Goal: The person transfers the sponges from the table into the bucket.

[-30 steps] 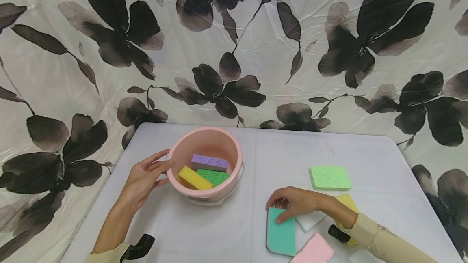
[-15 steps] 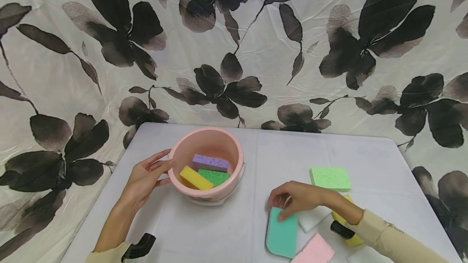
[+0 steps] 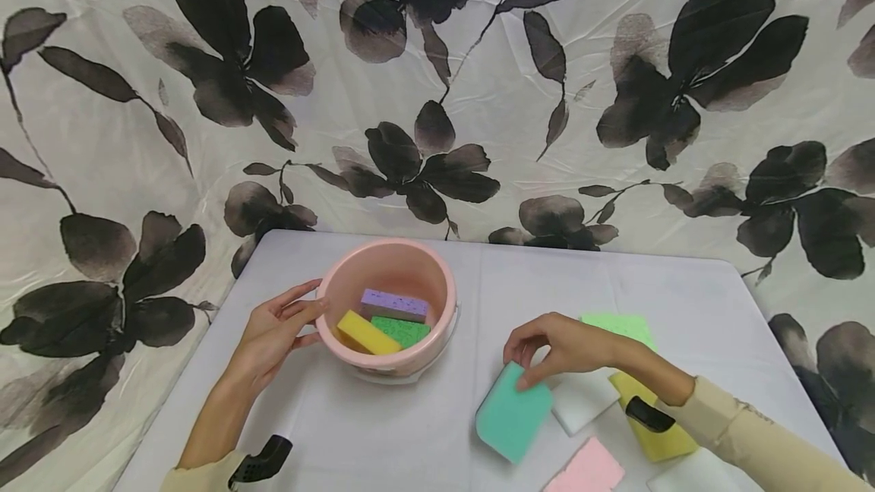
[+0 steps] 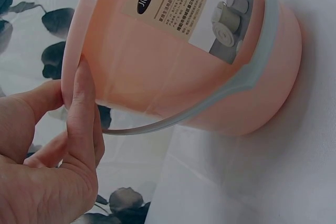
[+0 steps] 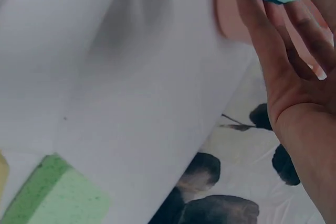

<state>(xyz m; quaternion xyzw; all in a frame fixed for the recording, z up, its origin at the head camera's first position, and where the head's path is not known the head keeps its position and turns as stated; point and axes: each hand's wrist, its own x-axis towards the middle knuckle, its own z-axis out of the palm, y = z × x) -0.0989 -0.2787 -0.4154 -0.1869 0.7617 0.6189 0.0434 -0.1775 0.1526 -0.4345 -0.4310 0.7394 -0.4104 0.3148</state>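
My left hand [image 3: 276, 332] pinches the rim of a pink bucket [image 3: 399, 249] from its left side; in the left wrist view the thumb and fingers [image 4: 81, 114] straddle the rim. Inside the bucket lie a purple sponge [image 3: 394, 304], a yellow sponge [image 3: 369, 333] and a green sponge [image 3: 405, 331]. To the right, my right hand [image 3: 567, 344] grips a teal sponge [image 3: 514, 412] by its far end, thumb on top. The sponge is tilted, raised off the table. A dark blue layer shows on its underside in the right wrist view.
Right of the teal sponge lie a white sponge [image 3: 585, 401], a pink sponge [image 3: 588, 468] and a yellow sponge [image 3: 659, 431]. Behind the right forearm is a light green sponge [image 3: 622, 325]. Another white piece [image 3: 697, 475] sits at the front edge. A floral curtain [image 3: 437, 97] hangs behind the table.
The right hand has lifted the teal sponge from the table, tilting it and bringing it slightly left. The left hand has kept its grip on the bucket's rim.
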